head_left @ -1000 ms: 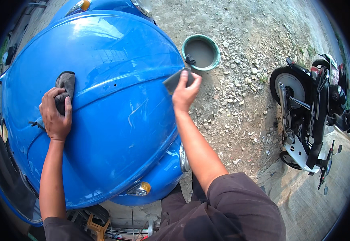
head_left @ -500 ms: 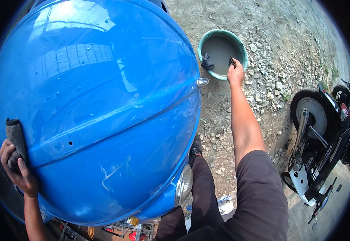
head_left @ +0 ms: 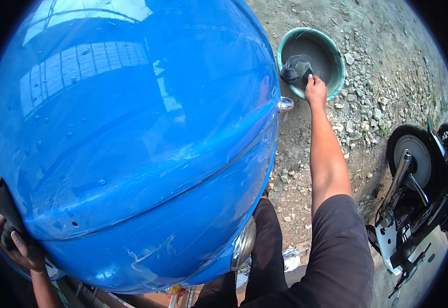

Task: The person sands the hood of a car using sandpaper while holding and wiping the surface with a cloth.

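A glossy blue vehicle body panel (head_left: 147, 154) with a raised ridge and scattered water drops fills the left and middle. At its far left edge, my left hand (head_left: 21, 246) is closed round a dark grey cloth (head_left: 3, 203), bunched in the palm. My right hand (head_left: 316, 90) reaches over the near rim of a round green basin (head_left: 340, 66) of murky grey water. Its fingers pinch a small dark flat piece (head_left: 307, 73), which touches the water; its exact kind is unclear. Beside it, a wet dark rag (head_left: 289, 74) lies against the basin's left inner wall.
Gravel and loose stones (head_left: 370, 115) spread right of the basin. A motorcycle (head_left: 414, 190) is parked at the far right. A chrome fitting (head_left: 285, 104) juts from the panel near the basin, and a round headlamp (head_left: 244, 244) sits beside my legs.
My right hand has lowered the dark flat piece into the water, and ripples now show. The whole view has shifted slightly; my left hand still holds the cloth at the panel's edge.
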